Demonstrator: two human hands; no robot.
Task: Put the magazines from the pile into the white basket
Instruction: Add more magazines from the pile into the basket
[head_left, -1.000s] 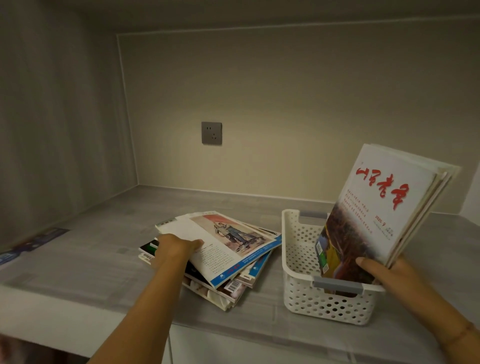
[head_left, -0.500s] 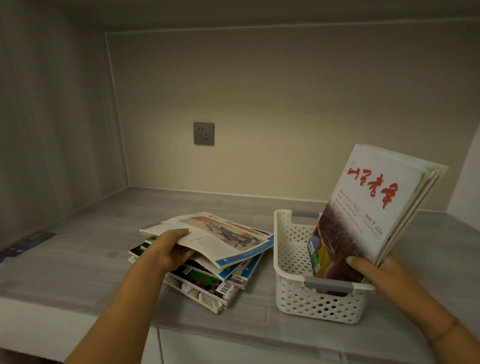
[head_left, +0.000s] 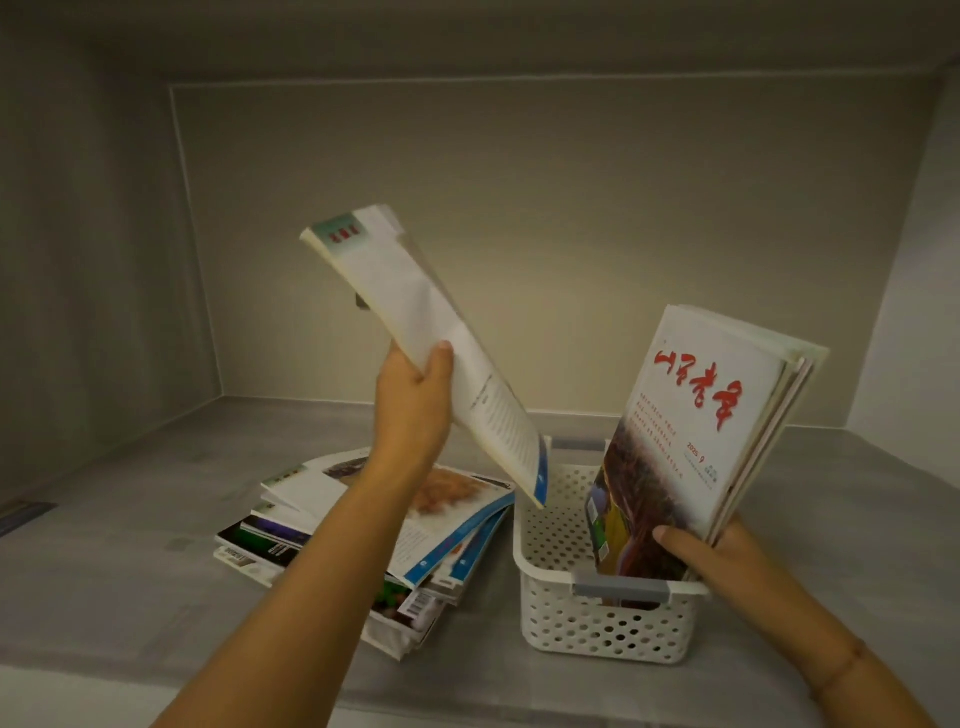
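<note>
Nearest the camera, the white basket (head_left: 597, 629) stands on the grey shelf top (head_left: 130, 519), with a grey handle (head_left: 621, 590) clipped on its near rim. At the basket's right near corner the right hand (head_left: 727, 556) grips a bundle of magazines (head_left: 691, 441) by their lower edge. The thumb lies across the front cover and the fingers are curled behind, out of sight. The bundle stands upright inside the basket at its right side, leaning a little to the right, and its front cover carries red brush lettering. A thin band (head_left: 852, 660) circles that wrist. Just left of the basket, the pile of magazines (head_left: 457, 519) lies fanned and untidy on the shelf top, its right edge close to the basket's left wall. Above the pile the left hand (head_left: 415, 400) holds a single magazine (head_left: 431, 332) in the air, the thumb clamped on the facing side and the fingers wrapped behind. This magazine tilts steeply, with its top leaning left and its lower corner hanging over the basket's left rim; whether it touches the rim cannot be told. Behind the basket rises the plain beige back wall (head_left: 623, 234).
</note>
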